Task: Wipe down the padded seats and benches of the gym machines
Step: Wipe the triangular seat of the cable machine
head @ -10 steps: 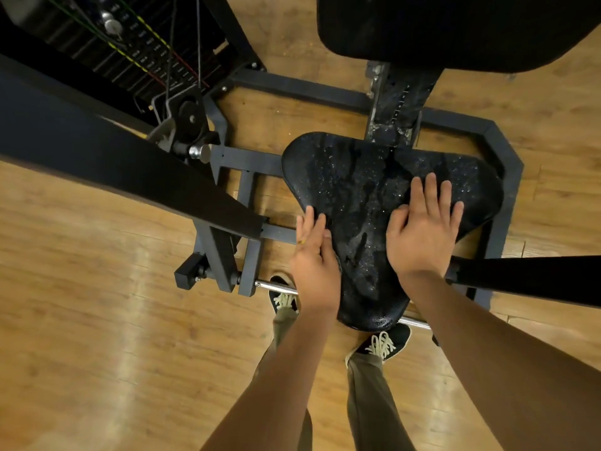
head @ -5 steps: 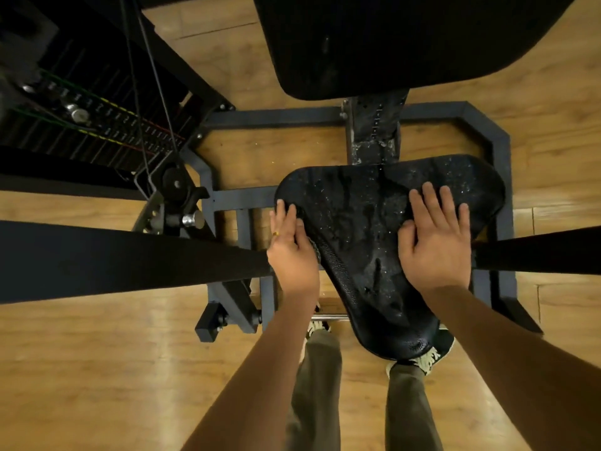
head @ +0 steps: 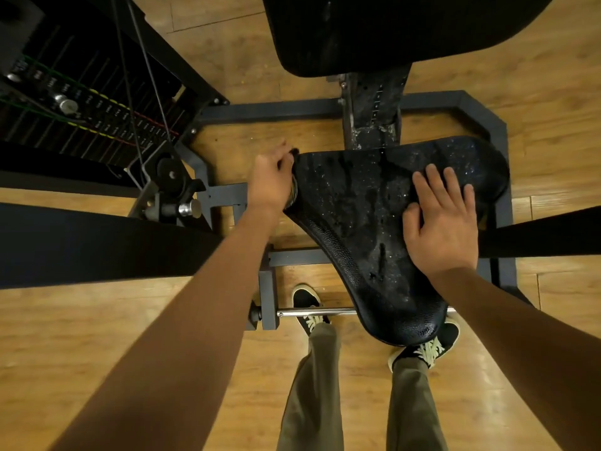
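The black padded seat (head: 357,206) of a gym machine lies below me, its surface wet with droplets and streaks. My left hand (head: 270,180) is at the seat's far left corner, with its fingers curled over the edge. A small greyish bit shows under that hand, and I cannot tell what it is. My right hand (head: 439,222) lies flat on the right part of the seat, fingers spread and straight. The black back pad (head: 374,34) hangs above the seat at the top of the view.
A grey steel frame (head: 455,102) surrounds the seat on the wooden floor. The weight stack with cables (head: 65,109) stands at upper left. Black padded arms cross at left (head: 97,245) and right (head: 536,232). A chrome bar (head: 318,311) runs above my shoes (head: 307,307).
My left hand slid along the seat's left edge to the far corner and curled its fingers over it. My right hand stayed flat on the right side. The view shifted.
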`<move>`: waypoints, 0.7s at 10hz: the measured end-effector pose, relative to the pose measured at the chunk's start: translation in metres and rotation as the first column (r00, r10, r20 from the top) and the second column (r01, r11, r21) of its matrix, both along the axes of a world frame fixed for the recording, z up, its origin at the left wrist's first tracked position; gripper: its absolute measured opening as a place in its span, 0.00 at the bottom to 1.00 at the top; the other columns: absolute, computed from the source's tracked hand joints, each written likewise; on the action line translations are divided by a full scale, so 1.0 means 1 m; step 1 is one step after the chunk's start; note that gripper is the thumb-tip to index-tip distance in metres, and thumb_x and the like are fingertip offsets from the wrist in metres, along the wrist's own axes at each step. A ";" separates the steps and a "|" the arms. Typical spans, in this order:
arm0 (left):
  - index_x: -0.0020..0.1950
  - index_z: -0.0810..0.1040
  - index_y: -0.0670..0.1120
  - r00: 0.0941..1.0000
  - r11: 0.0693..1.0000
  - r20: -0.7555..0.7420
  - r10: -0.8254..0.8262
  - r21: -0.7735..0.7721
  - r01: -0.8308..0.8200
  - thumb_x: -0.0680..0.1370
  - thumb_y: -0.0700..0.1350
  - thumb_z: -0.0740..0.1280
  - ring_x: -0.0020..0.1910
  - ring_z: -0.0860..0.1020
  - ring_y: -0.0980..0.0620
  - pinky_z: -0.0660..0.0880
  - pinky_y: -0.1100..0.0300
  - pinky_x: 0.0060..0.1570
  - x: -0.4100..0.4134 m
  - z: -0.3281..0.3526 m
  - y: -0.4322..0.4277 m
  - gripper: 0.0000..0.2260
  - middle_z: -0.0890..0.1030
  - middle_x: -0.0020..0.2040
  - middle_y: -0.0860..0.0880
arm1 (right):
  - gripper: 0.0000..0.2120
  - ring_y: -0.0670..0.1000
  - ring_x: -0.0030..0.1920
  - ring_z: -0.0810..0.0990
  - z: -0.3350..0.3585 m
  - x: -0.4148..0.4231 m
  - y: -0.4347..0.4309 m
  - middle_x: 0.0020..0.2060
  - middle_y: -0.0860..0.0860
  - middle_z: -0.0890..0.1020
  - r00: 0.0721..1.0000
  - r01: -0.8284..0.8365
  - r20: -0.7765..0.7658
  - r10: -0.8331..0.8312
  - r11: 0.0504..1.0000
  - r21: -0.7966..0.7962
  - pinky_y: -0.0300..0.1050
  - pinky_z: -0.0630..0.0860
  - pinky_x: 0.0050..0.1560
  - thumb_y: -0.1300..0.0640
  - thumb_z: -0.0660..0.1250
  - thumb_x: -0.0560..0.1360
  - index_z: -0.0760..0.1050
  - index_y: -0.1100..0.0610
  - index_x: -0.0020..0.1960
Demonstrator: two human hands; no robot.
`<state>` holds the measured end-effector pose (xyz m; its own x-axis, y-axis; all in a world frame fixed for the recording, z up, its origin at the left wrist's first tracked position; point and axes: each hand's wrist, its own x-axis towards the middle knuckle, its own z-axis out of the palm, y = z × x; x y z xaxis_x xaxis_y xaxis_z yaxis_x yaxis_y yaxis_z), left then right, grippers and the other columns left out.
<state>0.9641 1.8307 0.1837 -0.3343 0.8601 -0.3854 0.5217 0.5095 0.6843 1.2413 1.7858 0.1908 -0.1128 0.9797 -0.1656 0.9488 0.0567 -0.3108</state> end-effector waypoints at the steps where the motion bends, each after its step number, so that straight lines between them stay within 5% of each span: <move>1: 0.70 0.76 0.45 0.998 0.998 0.029 -0.050 -0.025 0.051 0.84 0.43 0.61 0.72 0.69 0.53 0.61 0.64 0.72 -0.007 -0.003 0.011 0.15 0.73 0.73 0.50 | 0.25 0.54 0.80 0.53 0.000 0.001 0.000 0.78 0.53 0.62 1.000 -0.003 -0.004 0.003 1.000 0.006 0.59 0.49 0.79 0.50 0.51 0.82 0.63 0.55 0.78; 4: 0.68 0.78 0.46 0.971 0.969 0.026 -0.238 0.080 0.235 0.83 0.41 0.63 0.72 0.68 0.59 0.58 0.65 0.75 -0.024 0.005 -0.025 0.14 0.74 0.70 0.54 | 0.25 0.55 0.80 0.53 0.001 0.000 0.001 0.78 0.53 0.62 1.000 0.001 -0.002 -0.001 1.000 0.003 0.60 0.50 0.78 0.50 0.51 0.82 0.63 0.55 0.78; 5: 0.66 0.79 0.46 0.918 0.922 0.083 -0.387 0.025 0.386 0.83 0.40 0.63 0.70 0.72 0.57 0.65 0.54 0.74 -0.028 0.007 0.015 0.13 0.78 0.68 0.52 | 0.26 0.55 0.80 0.53 0.000 0.000 0.000 0.78 0.53 0.62 1.000 -0.006 -0.001 0.006 1.000 0.001 0.60 0.50 0.78 0.50 0.51 0.82 0.63 0.55 0.78; 6: 0.65 0.79 0.47 0.714 0.716 0.065 -0.697 0.006 0.698 0.82 0.41 0.65 0.70 0.71 0.59 0.63 0.57 0.75 -0.003 0.009 0.056 0.13 0.77 0.67 0.53 | 0.26 0.55 0.80 0.53 0.001 0.000 0.000 0.78 0.53 0.63 1.000 -0.001 0.001 0.001 1.000 0.001 0.59 0.50 0.79 0.50 0.51 0.82 0.64 0.55 0.77; 7: 0.66 0.79 0.46 0.540 0.541 0.078 -0.838 -0.008 0.841 0.81 0.41 0.66 0.69 0.72 0.61 0.62 0.68 0.71 0.016 0.014 0.081 0.13 0.76 0.69 0.54 | 0.25 0.55 0.80 0.54 0.001 0.000 0.001 0.78 0.53 0.63 1.000 -0.001 0.003 0.001 1.000 0.005 0.59 0.50 0.79 0.51 0.51 0.81 0.64 0.55 0.77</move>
